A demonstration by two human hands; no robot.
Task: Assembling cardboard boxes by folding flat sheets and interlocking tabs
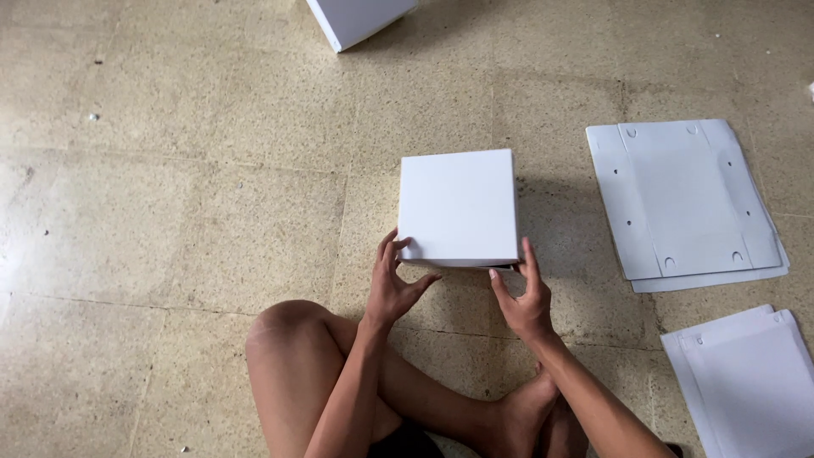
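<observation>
White box between both hands

Both hands and forearms are bare, legs and feet bare, with dark shorts.

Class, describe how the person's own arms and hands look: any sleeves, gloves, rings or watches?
Both arms are bare from what shows, with no sleeves in view. The left hand and right hand wear no gloves. No ring, watch or bracelet shows on the fingers or wrists. The nails look short and unpainted, though they are small in the picture.
</observation>
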